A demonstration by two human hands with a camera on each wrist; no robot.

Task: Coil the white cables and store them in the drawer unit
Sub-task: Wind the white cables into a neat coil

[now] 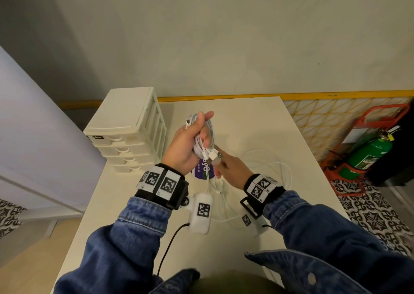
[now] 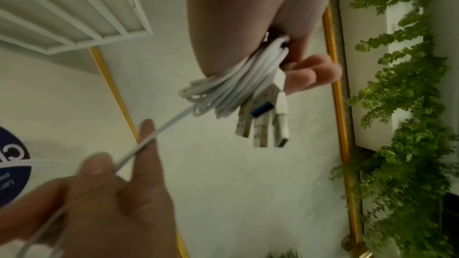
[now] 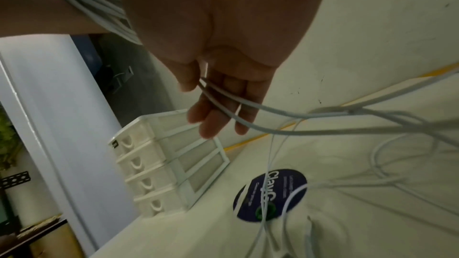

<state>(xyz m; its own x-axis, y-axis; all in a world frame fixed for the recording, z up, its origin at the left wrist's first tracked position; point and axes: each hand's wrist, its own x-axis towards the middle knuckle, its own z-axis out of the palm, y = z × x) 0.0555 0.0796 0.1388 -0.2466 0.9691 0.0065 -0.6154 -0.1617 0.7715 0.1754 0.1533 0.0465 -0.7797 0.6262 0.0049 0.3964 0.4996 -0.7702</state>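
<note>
My left hand (image 1: pixel 197 134) is raised over the table and grips a coil of white cables (image 1: pixel 205 137). Several USB plugs (image 2: pixel 263 125) hang from the coil (image 2: pixel 236 85). Just below it, my right hand (image 1: pixel 220 161) pinches a loose white strand (image 2: pixel 149 140) that runs up into the coil. In the right wrist view two strands (image 3: pixel 223 103) cross my right fingers (image 3: pixel 211 123). The cream drawer unit (image 1: pixel 127 128) stands at the table's back left, all its drawers closed (image 3: pixel 161 164).
More loose white cable (image 1: pixel 271 168) lies in loops on the white table (image 1: pixel 257 123), partly over a round purple sticker (image 3: pixel 270 193). A green fire extinguisher (image 1: pixel 367 155) in a red stand is on the floor to the right. A wall stands behind the table.
</note>
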